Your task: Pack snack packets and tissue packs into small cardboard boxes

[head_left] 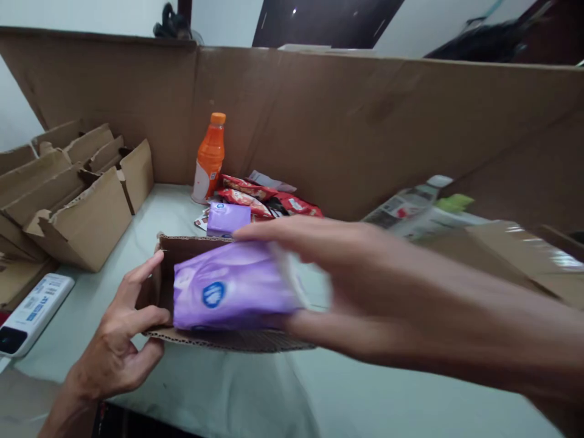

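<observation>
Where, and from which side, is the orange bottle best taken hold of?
Probably around the upper body of the orange bottle, below its cap, coming from the front left. It stands upright and narrows toward the top, so fingers could wrap there. Red packets crowd its lower right side, and the cardboard wall stands behind it.

Purple amid brown

The packet (241,283) is purple, with a round dark-blue emblem (213,295) marked in white; the smaller pack (230,220) is purple too (its badge (220,206) blue and white). The box (191,247) and the panel (356,121) are brown. The bottle (212,152) is orange above a white lower part, the wrappers (287,204) red with black patches, the cloth (173,210) pale green, the device (41,304) white with a black end.
</observation>
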`<action>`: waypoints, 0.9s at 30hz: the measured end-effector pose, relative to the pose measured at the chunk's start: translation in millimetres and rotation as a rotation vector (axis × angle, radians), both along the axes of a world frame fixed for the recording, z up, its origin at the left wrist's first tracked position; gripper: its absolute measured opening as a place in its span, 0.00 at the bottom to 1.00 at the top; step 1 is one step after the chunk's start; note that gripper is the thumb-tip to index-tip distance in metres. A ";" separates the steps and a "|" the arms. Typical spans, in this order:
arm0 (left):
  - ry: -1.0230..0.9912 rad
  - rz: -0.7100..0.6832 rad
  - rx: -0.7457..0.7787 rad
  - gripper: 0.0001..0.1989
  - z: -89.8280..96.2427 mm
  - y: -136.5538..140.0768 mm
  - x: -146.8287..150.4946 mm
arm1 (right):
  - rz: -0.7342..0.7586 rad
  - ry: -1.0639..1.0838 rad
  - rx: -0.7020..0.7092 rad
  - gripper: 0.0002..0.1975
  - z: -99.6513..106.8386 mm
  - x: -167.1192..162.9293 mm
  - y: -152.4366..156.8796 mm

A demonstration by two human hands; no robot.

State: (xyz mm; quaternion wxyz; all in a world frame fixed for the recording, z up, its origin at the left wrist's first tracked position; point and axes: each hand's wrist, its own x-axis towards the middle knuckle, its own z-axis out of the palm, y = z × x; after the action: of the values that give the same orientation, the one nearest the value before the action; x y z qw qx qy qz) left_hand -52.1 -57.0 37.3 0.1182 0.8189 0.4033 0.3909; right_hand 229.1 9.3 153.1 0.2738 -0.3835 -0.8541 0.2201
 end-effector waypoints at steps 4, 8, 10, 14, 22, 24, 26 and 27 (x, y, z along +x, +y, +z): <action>-0.043 0.038 0.027 0.18 -6.9 -3.4 2.9 | 0.213 -0.647 0.152 0.20 -38.9 -79.9 25.4; -0.071 0.001 0.042 0.16 -13.8 -2.2 2.8 | 0.230 -0.708 0.051 0.28 -73.2 -112.0 32.9; -0.084 -0.019 0.049 0.15 -18.6 -0.7 2.2 | 0.256 -0.558 -0.009 0.31 -71.4 -99.2 31.1; -0.123 -0.012 0.047 0.15 -27.5 2.7 2.5 | 0.134 -0.159 0.066 0.18 -45.3 -36.3 43.2; -0.085 -0.009 0.075 0.17 -25.9 5.2 6.1 | -0.316 -0.387 0.017 0.31 -108.9 16.8 182.5; -0.059 0.017 0.077 0.18 -25.2 4.0 5.6 | -0.384 -0.372 -0.013 0.32 -132.3 11.0 204.1; -0.043 0.031 0.080 0.18 -24.9 3.4 4.7 | -0.438 -0.347 -0.018 0.32 -147.1 8.1 211.6; -0.042 0.029 0.081 0.18 -24.7 3.5 4.2 | -0.451 -0.333 -0.015 0.30 -151.6 8.3 210.3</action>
State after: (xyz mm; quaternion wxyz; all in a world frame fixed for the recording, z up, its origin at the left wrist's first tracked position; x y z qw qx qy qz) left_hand -47.9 -53.5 12.6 0.0877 0.8087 0.3963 0.4258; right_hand 237.4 219.6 1.5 0.1690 -0.5969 -0.7787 0.0940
